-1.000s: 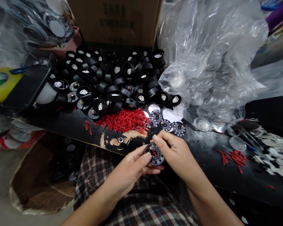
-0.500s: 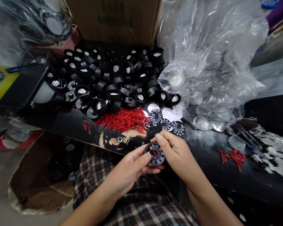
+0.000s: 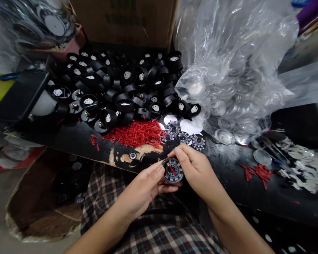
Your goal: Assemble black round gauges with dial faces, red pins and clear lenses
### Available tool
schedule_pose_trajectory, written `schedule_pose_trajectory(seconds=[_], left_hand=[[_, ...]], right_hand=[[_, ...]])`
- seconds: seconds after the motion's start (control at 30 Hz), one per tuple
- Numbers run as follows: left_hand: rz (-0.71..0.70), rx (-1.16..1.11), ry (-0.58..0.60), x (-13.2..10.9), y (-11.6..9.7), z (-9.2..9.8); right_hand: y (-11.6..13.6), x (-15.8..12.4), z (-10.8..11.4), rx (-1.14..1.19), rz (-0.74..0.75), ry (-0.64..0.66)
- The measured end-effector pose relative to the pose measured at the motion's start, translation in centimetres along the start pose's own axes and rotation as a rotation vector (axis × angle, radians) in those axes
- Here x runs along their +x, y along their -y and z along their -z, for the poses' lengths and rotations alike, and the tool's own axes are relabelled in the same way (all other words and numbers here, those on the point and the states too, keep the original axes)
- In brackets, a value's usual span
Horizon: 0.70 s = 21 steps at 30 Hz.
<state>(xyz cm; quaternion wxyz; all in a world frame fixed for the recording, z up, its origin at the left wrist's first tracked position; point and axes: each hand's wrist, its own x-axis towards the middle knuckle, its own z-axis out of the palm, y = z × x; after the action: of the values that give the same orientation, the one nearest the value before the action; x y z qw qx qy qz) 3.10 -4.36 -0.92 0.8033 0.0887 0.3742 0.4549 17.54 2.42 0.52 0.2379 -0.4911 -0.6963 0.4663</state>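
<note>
A gauge is pinched at its left edge by the left hand, face up over a plaid lap, so the markings are left uncovered; its upper rim is met by the right hand, though whether it is gripped there cannot be told. Within easy reach, red pointers, black cups and dials are heaped on a scuffed bench, backed by a carton and clear bag

Dim light is hanging over the desk, while the plastic bag is throwing back white glare! Black housings are sitting in shadow, lettering on the carton is looking blurred, the gauge is reading clearer, and outer edges are looking stretched.
</note>
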Motion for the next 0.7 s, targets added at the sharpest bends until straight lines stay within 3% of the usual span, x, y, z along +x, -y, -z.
schedule_pose_trajectory(seconds=[0.33,0.57,0.7], left_hand=[[0.015,-0.004,-0.049,0.2,-0.1,-0.5],[-0.029,-0.02,-0.139,0.0,0.3,-0.4],[-0.004,0.012,-0.097,-0.2,0.4,-0.4]], right_hand=[[-0.6,-0.3,0.3,-0.008,0.048,-0.005],[0.2,-1.8,0.9,-0.302,0.131,0.19],[0.0,-2.6,1.6,-0.355,0.136,0.271]])
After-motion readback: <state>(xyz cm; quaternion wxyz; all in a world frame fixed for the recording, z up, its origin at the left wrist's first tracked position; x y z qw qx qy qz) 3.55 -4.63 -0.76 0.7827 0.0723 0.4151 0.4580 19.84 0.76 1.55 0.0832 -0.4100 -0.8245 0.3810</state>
